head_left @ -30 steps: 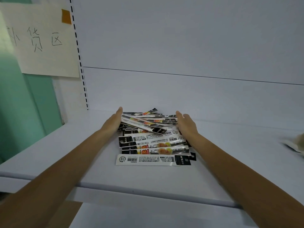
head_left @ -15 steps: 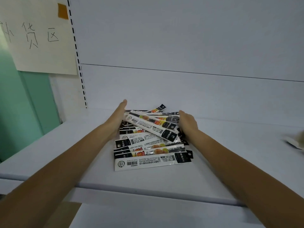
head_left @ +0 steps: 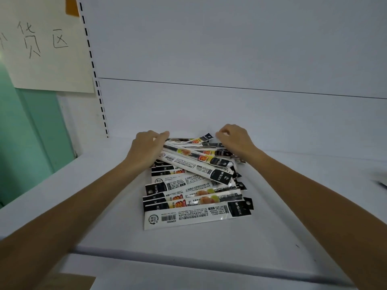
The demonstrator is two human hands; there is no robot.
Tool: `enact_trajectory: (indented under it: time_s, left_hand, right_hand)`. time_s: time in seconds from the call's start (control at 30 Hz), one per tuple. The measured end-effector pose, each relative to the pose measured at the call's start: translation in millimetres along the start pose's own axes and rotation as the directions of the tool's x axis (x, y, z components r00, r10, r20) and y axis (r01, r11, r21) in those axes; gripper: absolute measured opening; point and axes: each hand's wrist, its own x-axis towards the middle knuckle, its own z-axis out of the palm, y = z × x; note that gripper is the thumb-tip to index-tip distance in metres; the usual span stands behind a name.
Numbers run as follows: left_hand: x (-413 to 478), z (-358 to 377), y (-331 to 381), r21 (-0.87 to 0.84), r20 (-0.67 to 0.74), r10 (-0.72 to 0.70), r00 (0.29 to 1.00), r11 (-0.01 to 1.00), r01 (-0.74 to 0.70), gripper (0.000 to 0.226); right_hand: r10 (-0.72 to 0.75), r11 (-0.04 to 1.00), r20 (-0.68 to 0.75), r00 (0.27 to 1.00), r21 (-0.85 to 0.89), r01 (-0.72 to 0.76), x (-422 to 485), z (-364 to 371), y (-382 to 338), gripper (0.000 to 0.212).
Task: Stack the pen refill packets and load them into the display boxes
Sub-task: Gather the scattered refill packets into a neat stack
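Your left hand (head_left: 149, 147) curls its fingers round the left ends of the far pen refill packets (head_left: 194, 185), likely to square up the fanned pile. Your right hand (head_left: 234, 140) curls over the right ends, but you cannot tell whether it grips. The pile lies mid-way along a white shelf (head_left: 104, 227), with a handwritten paper sign (head_left: 41, 49) on the far left.

1 head-worn camera looks forward and down, close over the white shelf (head_left: 209, 243).

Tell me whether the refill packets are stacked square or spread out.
Spread out: the packets lie fanned and skewed on the shelf, ends misaligned. Left hand and right hand hold the far ends.
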Motion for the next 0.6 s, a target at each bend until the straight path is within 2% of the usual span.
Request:
enact_trajectory:
  time_s: [0.03,0.07,0.17,0.23,0.33,0.43,0.53,0.6]
  left_hand:
    - [-6.4,-4.5,-4.0,-0.023,0.045,0.074,0.996,0.997,-0.073,0.027]
    - [-14.6,-8.8,-8.8,-0.047,0.117,0.127,0.985,0.991,-0.122,0.033]
    - [-46.2,-12.9,-21.1,0.077,0.312,0.286,0.906,0.943,-0.324,0.098]
    - [-62.7,-10.7,-22.1,0.185,0.407,0.354,0.842,0.871,-0.455,0.118]
    - [-76.0,-9.3,-14.3,0.404,0.53,0.307,0.791,0.728,-0.553,0.12]
    - [-72.4,-8.9,-9.0,0.484,0.482,0.306,0.821,0.688,-0.541,0.117]
    - [-59.6,-8.2,-12.5,0.553,0.424,0.371,0.826,0.616,-0.561,0.109]
    - [-51.8,-5.3,-14.9,0.605,0.426,0.354,0.833,0.573,-0.553,0.105]
  right_hand:
    - [-0.063,0.998,0.067,0.996,-0.025,0.065,8.2,0.9,-4.9,0.026]
    - [-0.113,0.992,0.154,0.982,-0.038,0.12,15.0,2.3,-11.4,0.028]
    - [-0.123,0.984,0.427,0.896,-0.066,0.166,28.8,14.1,-29.8,0.039]
    - [-0.105,0.954,0.528,0.843,-0.186,0.235,33.9,23.8,-37.0,0.051]
    - [-0.048,0.888,0.567,0.822,-0.353,0.295,36.4,33.4,-44.4,0.064]
    - [-0.009,0.86,0.592,0.806,-0.407,0.309,41.0,33.8,-48.7,0.072]
    - [0.019,0.902,0.66,0.751,-0.335,0.271,34.8,24.0,-56.7,0.05]
    - [0.019,0.917,0.68,0.733,-0.304,0.258,31.0,17.5,-57.5,0.035]
